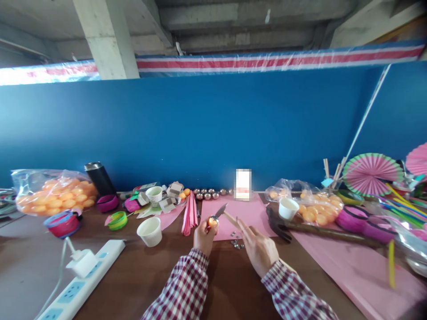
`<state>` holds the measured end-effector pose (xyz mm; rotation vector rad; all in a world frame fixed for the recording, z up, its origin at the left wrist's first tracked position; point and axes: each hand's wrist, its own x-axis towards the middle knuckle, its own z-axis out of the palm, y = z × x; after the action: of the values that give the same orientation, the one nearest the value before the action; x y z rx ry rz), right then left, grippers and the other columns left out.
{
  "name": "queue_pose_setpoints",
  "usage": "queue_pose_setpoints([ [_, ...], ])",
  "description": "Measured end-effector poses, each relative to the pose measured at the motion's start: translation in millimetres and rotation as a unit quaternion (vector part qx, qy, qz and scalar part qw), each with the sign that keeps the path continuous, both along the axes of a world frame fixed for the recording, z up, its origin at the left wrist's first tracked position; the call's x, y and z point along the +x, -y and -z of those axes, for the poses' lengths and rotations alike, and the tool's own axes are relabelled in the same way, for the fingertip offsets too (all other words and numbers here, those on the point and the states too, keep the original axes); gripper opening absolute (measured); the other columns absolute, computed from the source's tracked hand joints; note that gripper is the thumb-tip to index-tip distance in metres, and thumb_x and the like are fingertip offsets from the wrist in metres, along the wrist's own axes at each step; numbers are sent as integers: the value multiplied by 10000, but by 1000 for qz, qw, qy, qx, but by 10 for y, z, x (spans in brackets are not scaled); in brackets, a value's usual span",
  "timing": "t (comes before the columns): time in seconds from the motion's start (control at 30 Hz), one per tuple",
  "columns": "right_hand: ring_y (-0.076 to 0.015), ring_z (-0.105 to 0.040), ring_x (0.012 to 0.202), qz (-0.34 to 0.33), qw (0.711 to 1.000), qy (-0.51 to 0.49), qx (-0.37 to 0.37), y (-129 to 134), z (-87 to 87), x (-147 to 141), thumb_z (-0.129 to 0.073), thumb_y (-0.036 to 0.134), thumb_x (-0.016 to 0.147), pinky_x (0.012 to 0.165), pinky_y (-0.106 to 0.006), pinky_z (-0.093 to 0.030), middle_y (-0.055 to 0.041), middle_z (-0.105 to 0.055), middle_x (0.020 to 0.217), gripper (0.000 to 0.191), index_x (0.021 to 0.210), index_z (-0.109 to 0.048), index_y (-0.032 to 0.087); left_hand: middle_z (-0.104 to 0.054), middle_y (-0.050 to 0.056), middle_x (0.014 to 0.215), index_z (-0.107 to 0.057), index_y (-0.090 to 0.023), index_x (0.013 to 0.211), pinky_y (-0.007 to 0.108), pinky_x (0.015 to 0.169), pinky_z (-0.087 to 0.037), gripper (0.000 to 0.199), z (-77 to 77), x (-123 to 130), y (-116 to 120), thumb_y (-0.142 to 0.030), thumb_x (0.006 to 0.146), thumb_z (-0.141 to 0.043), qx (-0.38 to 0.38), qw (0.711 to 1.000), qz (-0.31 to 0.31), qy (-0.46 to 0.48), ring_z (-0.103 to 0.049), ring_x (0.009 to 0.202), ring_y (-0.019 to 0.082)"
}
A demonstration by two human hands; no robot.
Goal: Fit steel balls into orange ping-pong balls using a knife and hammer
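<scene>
A: How are you gripping?
B: Your right hand is holding a wooden stick; your left hand is clasping a knife and an orange ball.
A: Where?
B: Over the pink sheet; metal balls are lying beyond.

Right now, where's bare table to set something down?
Bare brown table shows between the power strip and your left sleeve, in front of the nearest white cup. Another patch lies between that and your right sleeve, nearer you than the metal bits. Crowded: the back edge, and the right side, with hammer and bag of orange balls.
</scene>
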<state>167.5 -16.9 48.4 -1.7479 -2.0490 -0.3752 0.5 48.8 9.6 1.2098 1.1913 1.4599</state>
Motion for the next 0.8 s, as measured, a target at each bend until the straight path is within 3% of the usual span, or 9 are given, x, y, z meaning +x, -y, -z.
queue_pose_setpoints([
  [0.3,-101,-563,533,24,999,34,-20,-12,-7,17,-319,306,861,435,-203,-331,-6,-599,792,437,1290,-236,321,-612,29,695,-594,-116,943,201,545,-447,410,-23,19,25,-262,569,-672,-13,995,12,93,-540,547,84],
  [0.53,-104,-562,541,31,999,26,-2,-16,2,67,-323,264,857,451,-198,-337,-2,-601,803,471,1303,-187,333,-594,28,748,-577,-162,971,201,568,-451,427,-90,42,70,-264,575,-699,-76,961,66,259,-553,580,64],
  [0.8,-98,-555,518,15,1000,24,-12,4,-11,5,-306,319,863,436,-193,-320,-3,-608,780,442,1295,-215,339,-623,53,740,-606,-116,911,217,568,-443,393,-85,70,63,-276,566,-702,-56,956,61,280,-546,572,74],
])
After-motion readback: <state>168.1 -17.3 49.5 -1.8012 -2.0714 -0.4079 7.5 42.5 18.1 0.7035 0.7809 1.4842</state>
